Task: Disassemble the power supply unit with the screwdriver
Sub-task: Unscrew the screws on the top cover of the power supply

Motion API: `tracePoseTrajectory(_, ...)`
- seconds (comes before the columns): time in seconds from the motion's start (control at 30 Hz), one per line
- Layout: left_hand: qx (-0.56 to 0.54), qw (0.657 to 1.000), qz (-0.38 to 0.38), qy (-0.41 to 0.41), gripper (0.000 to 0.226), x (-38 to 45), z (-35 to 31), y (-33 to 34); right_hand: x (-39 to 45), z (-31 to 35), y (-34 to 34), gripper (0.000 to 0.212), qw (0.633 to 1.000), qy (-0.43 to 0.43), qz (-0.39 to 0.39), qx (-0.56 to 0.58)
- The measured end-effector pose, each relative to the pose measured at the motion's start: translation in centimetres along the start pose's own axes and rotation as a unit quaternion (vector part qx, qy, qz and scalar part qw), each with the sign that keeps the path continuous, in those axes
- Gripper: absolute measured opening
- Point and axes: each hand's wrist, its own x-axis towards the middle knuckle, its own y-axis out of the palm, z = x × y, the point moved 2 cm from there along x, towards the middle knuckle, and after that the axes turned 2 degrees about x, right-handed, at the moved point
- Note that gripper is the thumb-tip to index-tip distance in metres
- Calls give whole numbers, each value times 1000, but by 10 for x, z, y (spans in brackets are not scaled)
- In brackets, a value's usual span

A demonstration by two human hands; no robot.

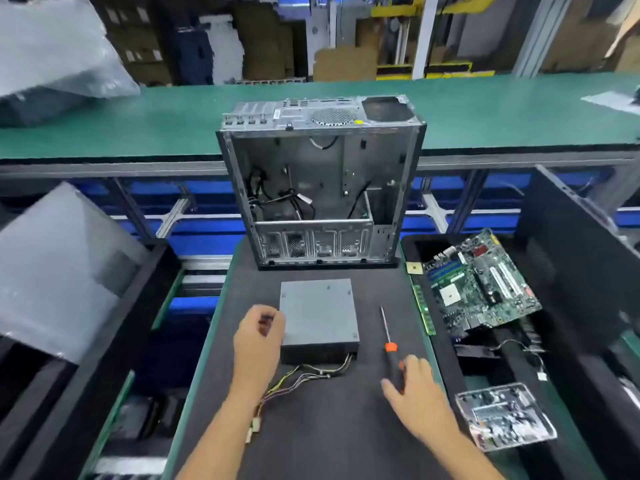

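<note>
The grey power supply unit [318,313] lies flat on the black mat [311,427], its wire bundle [304,375] trailing toward me. My left hand [258,344] hovers at the unit's left edge with loosely curled fingers, and I see no grip on it. The screwdriver [389,337], with its orange collar and black handle, lies on the mat to the right of the unit, tip pointing away. My right hand [415,393] rests on its handle, which lies between thumb and relaxed fingers.
An open, gutted computer case [322,188] stands upright just behind the unit. A motherboard [481,285] lies in the black bin on the right, with a small circuit board [505,417] nearer me. Black bins and plastic-wrapped items [59,271] flank the left.
</note>
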Motion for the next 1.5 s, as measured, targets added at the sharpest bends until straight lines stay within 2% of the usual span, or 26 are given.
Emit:
tracePoseTrajectory(0.1, 43, 998, 5, -34, 13, 32, 13, 13, 14, 11, 4, 37, 1000, 10, -6, -11)
tracePoseTrajectory(0.2, 47, 993, 55, -90, 29, 60, 32, 25, 23, 12, 9, 34, 999, 33, 22, 14)
tracePoseTrajectory(0.27, 57, 989, 97, -101, 43, 74, 42, 31, 29, 9, 9, 34, 997, 52, 34, 40)
tracePoseTrajectory(0.37, -7, 980, 145, -134, 51, 90, 48, 42, 37, 8, 2, 31, 992, 71, 29, 97)
tracePoseTrajectory(0.5, -23, 970, 178, -165, 18, 94, 51, 49, 42, 17, -26, 21, 985, 41, -40, 162)
tracePoseTrajectory(0.6, -28, 973, 176, -147, 15, 93, 49, 48, 47, 30, -50, 16, 971, 3, -77, 228)
tracePoseTrajectory(0.67, -38, 973, 178, -143, 15, 90, 49, 47, 53, 38, -55, 21, 957, -15, -80, 277)
tracePoseTrajectory(0.77, -47, 970, 181, -154, 17, 83, 49, 45, 67, 43, -42, 29, 932, 10, -27, 361)
tracePoseTrajectory(0.9, -51, 967, 190, -162, 18, 69, 53, 44, 80, 33, -10, 20, 916, 76, 59, 389)
tracePoseTrajectory(0.97, -51, 967, 190, -165, 21, 67, 52, 44, 85, 28, -1, 17, 927, 89, 66, 358)
tracePoseTrajectory(1.07, -41, 969, 186, -160, 31, 66, 50, 44, 92, 27, 2, 14, 982, 58, 11, 179)
tracePoseTrajectory(1.13, -45, 969, 183, -157, 35, 66, 50, 45, 93, 25, 6, 17, 995, 42, -25, 87)
tracePoseTrajectory(1.33, -47, 969, 178, -164, 39, 67, 51, 44, 86, 22, 26, 38, 995, 6, -42, -87)
tracePoseTrajectory(1.43, -61, 968, 176, -165, 39, 67, 49, 45, 86, 25, 25, 40, 992, 12, -37, -117)
tracePoseTrajectory(1.5, -60, 968, 176, -169, 41, 66, 48, 45, 85, 30, 16, 40, 992, 17, -64, -110)
